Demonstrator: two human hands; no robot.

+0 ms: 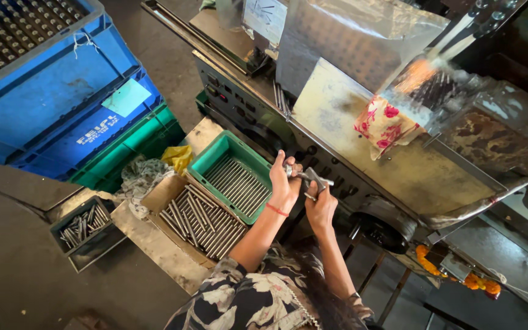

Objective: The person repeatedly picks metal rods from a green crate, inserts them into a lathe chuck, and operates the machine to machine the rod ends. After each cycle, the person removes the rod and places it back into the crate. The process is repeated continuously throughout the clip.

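My left hand (283, 183) and my right hand (321, 205) are raised together in front of the machine's (398, 165) front edge. Both close on a small metal tool or gauge (308, 178) held between them; a thin steel rod seems to pass through it, though blur hides the detail. A red thread circles my left wrist. Just left of my left hand stands a green tray (216, 156) holding several steel rods laid side by side. Below it a cardboard box (165, 194) holds more rods (206, 221).
Stacked blue crates (56, 98) and a green crate (145, 143) stand at the left. A small dark bin (96, 244) holds short metal pins. A flowered cloth (381, 125) lies on the machine top. Yellow and white rags (154, 168) lie behind the box.
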